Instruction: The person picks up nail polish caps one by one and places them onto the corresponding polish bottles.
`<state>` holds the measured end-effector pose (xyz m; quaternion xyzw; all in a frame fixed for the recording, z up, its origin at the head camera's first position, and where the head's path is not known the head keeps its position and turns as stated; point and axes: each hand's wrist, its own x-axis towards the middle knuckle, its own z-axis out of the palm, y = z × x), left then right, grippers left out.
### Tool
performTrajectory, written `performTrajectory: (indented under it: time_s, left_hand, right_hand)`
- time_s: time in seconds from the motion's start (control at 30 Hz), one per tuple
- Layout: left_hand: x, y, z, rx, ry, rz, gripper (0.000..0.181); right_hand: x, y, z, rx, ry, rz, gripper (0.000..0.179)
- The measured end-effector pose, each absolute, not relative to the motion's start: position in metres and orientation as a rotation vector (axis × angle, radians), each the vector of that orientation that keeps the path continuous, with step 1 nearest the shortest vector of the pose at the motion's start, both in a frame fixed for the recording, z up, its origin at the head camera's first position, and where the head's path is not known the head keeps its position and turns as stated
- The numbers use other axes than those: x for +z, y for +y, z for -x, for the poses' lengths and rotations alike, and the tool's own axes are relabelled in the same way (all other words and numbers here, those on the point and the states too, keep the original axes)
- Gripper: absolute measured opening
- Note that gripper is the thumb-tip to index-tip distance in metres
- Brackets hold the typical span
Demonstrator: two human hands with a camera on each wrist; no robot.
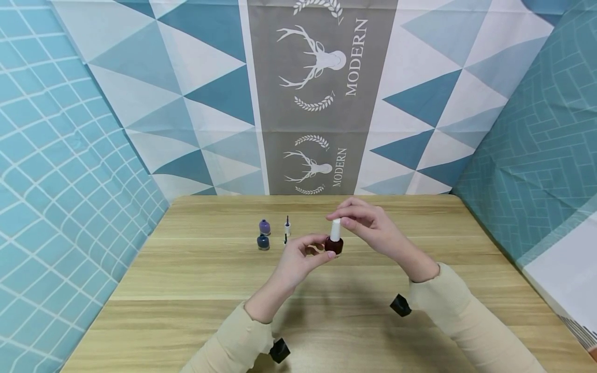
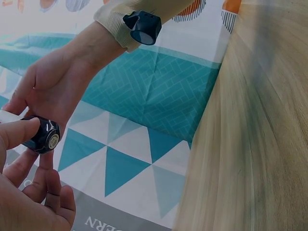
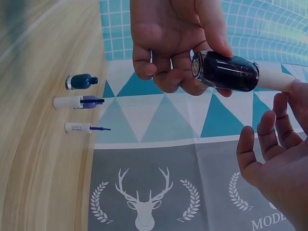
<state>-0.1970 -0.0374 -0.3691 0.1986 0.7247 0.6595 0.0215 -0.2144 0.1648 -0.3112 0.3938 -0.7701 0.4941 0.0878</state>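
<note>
A nail polish bottle [image 1: 333,245] with very dark polish is held up over the table by my left hand [image 1: 300,259], thumb on one side and fingers on the other. Its tall white cap [image 1: 336,229] sits on the neck, and my right hand [image 1: 368,225] pinches it near the top between thumb and fingers. In the right wrist view the bottle [image 3: 230,71] lies sideways, the cap [image 3: 275,83] running to the right fingertips. The left wrist view shows a round label on the bottle's base [image 2: 53,141].
Left of my hands, a purple polish bottle [image 1: 265,227] and a dark blue one [image 1: 263,242] stand uncapped on the wooden table [image 1: 196,280]. Beside them two white caps stand brush up, one with a purple brush [image 3: 78,127], the other with a dark brush [image 3: 67,102]. Patterned cloth [image 1: 210,93] surrounds the table.
</note>
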Motion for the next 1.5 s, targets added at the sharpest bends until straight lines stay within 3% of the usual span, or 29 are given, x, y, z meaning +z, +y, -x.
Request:
performTrajectory:
  time_s: [1.5]
  left_hand:
    - [-0.3705,-0.0312,0.1935,1.999,2.459,-0.597,0.025]
  right_hand:
    - [-0.3129,0.1581,0.2143,1.453,-2.328,-0.933,0.01]
